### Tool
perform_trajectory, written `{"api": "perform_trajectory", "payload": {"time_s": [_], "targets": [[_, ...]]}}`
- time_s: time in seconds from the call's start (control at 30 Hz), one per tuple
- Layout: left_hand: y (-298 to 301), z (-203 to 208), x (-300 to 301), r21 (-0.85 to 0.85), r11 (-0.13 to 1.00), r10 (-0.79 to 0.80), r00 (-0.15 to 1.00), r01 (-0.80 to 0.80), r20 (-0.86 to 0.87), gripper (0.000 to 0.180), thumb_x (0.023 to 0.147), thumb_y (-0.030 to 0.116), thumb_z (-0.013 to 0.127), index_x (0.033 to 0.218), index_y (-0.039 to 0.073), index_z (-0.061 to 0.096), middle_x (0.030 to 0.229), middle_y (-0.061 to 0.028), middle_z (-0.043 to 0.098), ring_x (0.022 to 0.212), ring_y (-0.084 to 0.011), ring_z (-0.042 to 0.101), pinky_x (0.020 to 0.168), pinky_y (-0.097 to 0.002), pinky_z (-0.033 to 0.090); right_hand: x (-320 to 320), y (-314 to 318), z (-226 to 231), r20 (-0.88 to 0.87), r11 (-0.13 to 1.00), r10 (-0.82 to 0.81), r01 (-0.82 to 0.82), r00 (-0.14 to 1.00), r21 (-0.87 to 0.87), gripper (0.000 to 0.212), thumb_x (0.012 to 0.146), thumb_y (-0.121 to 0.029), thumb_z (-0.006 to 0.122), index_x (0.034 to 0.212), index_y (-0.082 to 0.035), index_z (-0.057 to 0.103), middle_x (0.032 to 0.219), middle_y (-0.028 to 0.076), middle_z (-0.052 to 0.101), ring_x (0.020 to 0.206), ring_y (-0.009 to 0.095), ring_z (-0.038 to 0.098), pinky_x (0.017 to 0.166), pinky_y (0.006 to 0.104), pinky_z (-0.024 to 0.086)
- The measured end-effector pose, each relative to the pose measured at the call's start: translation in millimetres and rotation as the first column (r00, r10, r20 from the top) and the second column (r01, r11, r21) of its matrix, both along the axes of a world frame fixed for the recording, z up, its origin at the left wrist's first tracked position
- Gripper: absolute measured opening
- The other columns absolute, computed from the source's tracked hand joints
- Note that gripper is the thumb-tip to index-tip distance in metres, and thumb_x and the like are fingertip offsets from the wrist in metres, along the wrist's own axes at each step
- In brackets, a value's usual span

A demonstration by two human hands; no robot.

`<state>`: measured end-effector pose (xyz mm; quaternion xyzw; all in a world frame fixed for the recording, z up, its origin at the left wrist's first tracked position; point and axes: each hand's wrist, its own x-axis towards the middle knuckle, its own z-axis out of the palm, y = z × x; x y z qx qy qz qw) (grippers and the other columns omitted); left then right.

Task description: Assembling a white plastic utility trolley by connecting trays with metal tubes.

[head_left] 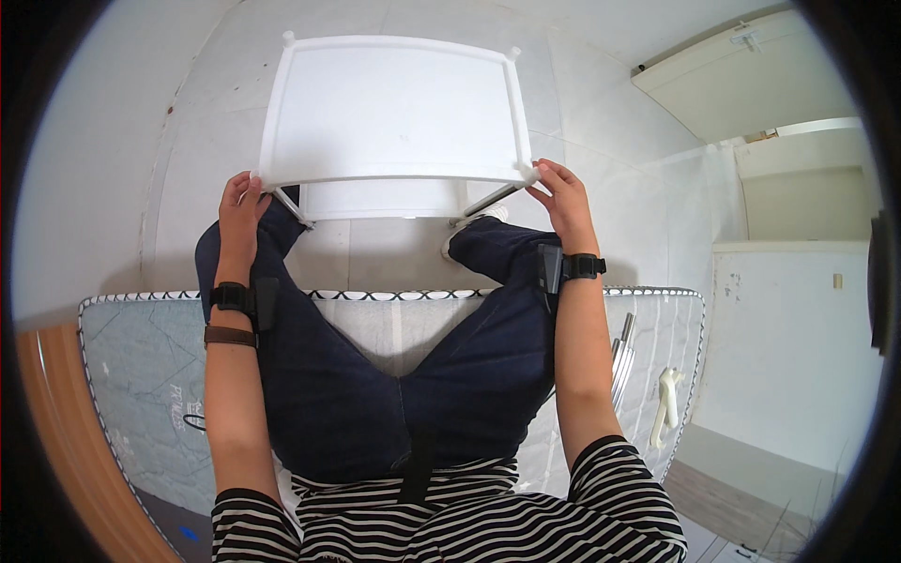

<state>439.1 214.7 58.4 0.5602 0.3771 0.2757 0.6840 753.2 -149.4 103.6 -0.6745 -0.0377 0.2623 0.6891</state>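
Observation:
A white plastic shelf rack [394,103] stands on the floor in front of me, its top tray level and rimmed, with round knobs at the corners. Below, a lower white tier [380,199] shows between metal poles [490,201]. My left hand [241,202] is closed at the near left corner of the top tray, thumb and fingers against it. At the near right corner, my right hand [563,192] grips the corner knob [528,175] between thumb and fingers. Where the left fingertips meet the corner is partly hidden.
I sit on a mattress [150,375] with patterned piping, my knees on either side of the rack. Several loose metal tubes [623,361] and a cream plastic part [666,408] lie on it at my right. A white cabinet [788,347] stands farther right.

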Motion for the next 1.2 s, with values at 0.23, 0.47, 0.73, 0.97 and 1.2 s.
{"api": "perform_trajectory", "payload": {"time_s": [0.23, 0.47, 0.73, 0.97, 1.2], "targets": [[7.7, -4.9, 9.3, -0.016, 0.999, -0.030, 1.000, 0.030, 0.006, 0.032, 0.094, 0.025, 0.055, 0.113, -0.001, 0.055, 0.109, -0.0066, 0.056, 0.102, -0.0145, 0.055, 0.092, -0.0301, 0.047, 10.7, 9.5, -18.8, 0.094, 0.994, -0.084, 0.090, 0.992, -0.056, 0.031, 0.085, -0.014, 0.065, 0.112, 0.001, 0.059, 0.102, 0.007, 0.061, 0.096, 0.017, 0.058, 0.087, 0.0329, 0.049], [11.1, 2.6, 27.3, -0.011, 0.993, -0.120, 0.993, 0.120, -0.010, 0.036, 0.094, 0.025, 0.055, 0.117, -0.002, 0.054, 0.112, -0.0115, 0.056, 0.105, -0.0168, 0.055, 0.095, -0.0310, 0.046, 16.2, 13.1, -22.2, 0.279, 0.966, -0.168, 0.215, 0.945, -0.146, 0.030, 0.085, -0.012, 0.064, 0.113, 0.001, 0.060, 0.098, 0.006, 0.061, 0.088, 0.014, 0.058, 0.079, 0.0280, 0.049], [13.6, 11.5, 34.9, 0.022, 0.995, -0.090, 0.988, 0.094, -0.124, 0.037, 0.094, 0.025, 0.053, 0.121, 0.000, 0.053, 0.112, -0.0096, 0.058, 0.105, -0.0163, 0.054, 0.091, -0.0303, 0.044, 17.7, 16.8, -24.6, 0.290, 0.954, -0.163, 0.225, 0.943, -0.196, 0.028, 0.086, -0.013, 0.064, 0.111, 0.000, 0.061, 0.097, 0.005, 0.061, 0.089, 0.014, 0.058, 0.080, 0.0275, 0.049], [44.0, 19.4, 38.2, 0.087, 0.994, -0.044, 0.957, 0.072, -0.286, 0.036, 0.093, 0.025, 0.053, 0.126, 0.009, 0.053, 0.111, -0.0084, 0.057, 0.104, -0.0172, 0.053, 0.084, -0.0338, 0.047, 3.0, 13.6, -28.4, 0.342, 0.994, -0.061, 0.089, 0.938, -0.066, 0.032, 0.086, -0.014, 0.063, 0.115, 0.000, 0.061, 0.095, 0.007, 0.065, 0.084, 0.012, 0.059, 0.075, 0.0261, 0.049], [67.4, 12.2, 26.4, 0.139, 0.990, 0.004, 0.962, 0.035, -0.272, 0.032, 0.093, 0.021, 0.055, 0.118, 0.002, 0.056, 0.106, -0.0073, 0.059, 0.096, -0.0152, 0.056, 0.081, -0.0308, 0.050, -14.3, 6.7, -31.1, 0.161, 0.994, 0.014, -0.031, 0.987, 0.104, 0.030, 0.091, -0.017, 0.058, 0.117, -0.003, 0.060, 0.111, 0.007, 0.062, 0.101, 0.015, 0.058, 0.086, 0.0312, 0.050]]}}
